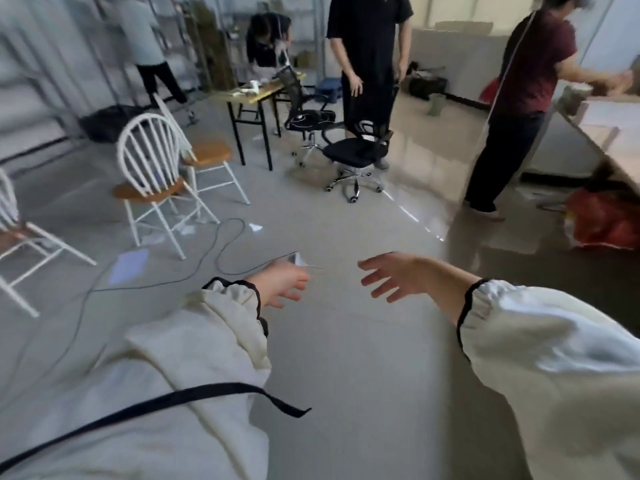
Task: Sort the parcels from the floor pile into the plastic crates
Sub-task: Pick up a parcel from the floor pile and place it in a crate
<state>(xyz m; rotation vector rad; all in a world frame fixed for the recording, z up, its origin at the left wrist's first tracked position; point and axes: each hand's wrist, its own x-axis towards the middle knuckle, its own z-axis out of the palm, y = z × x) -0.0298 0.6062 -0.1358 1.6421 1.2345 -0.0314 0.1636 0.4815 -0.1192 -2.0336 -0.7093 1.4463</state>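
Observation:
The view is blurred. My left hand [280, 284] reaches out over the grey floor in a cream sleeve, fingers loosely apart, with nothing clearly in it. A small white object [296, 259] lies on the floor right by its fingertips, at the end of a black cable; whether they touch I cannot tell. My right hand [398, 275] is spread open above the floor, palm down, holding nothing. No parcel pile and no plastic crate are in view.
A black cable [221, 251] loops across the floor. White chairs with wooden seats [152, 168] stand at left, two black office chairs [356, 150] and a table [252, 95] ahead. Several people stand at the back and right. A red bag [602, 220] lies at right.

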